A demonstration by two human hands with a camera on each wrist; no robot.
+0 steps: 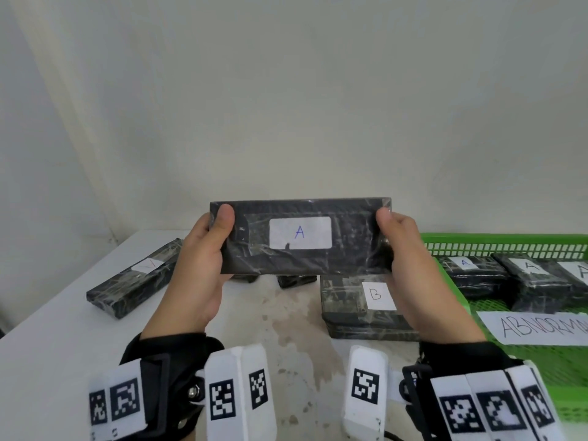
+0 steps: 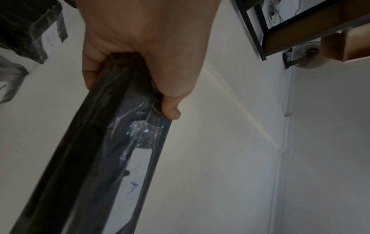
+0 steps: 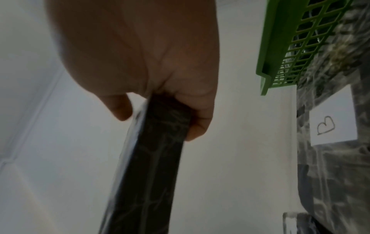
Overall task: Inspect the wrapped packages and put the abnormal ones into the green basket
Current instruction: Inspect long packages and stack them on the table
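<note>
1. Your left hand grips the left end of the package marked A, thumb on its front face and fingers curled behind.
2. Your right hand grips the right end the same way, so you hold the package raised above the bench, its long side level and its white label facing you.
3. The green basket sits on the bench to your right, with wrapped packages marked A inside and a paper sign reading ABNORMA… on its near side.
4. A package marked B lies on the bench just beside the basket, below your right hand.
5. Another wrapped package lies to your left, well apart from the basket.
</note>
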